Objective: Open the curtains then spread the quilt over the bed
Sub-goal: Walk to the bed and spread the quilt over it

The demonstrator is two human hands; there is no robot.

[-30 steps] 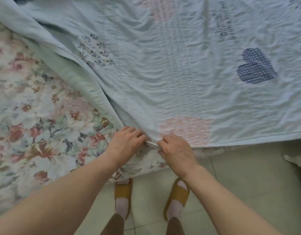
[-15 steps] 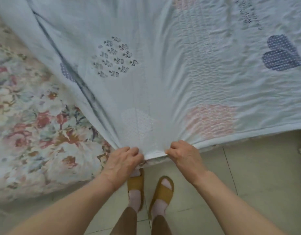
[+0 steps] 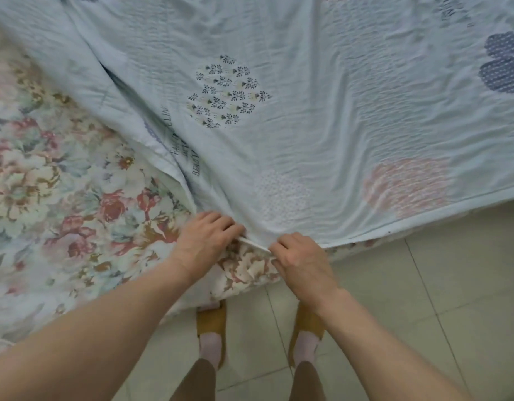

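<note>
A pale blue quilt (image 3: 307,117) with heart patches and printed text covers the upper and right part of the bed. Its left side is bunched into a fold running diagonally down to my hands. My left hand (image 3: 205,241) and my right hand (image 3: 300,256) both pinch the quilt's near edge at the bed's border, a short stretch of hem taut between them. The bed's floral sheet (image 3: 56,198) lies uncovered on the left. No curtains are in view.
I stand on a pale tiled floor (image 3: 423,299) at the bed's edge, my feet in yellow-brown slippers (image 3: 212,322) just below my hands. The quilt's hem hangs slightly over the bed edge to the right.
The quilt has slid further left across the floral sheet, with more of it unfolded. My hands kept their grip on the hem and my feet have stepped apart.
</note>
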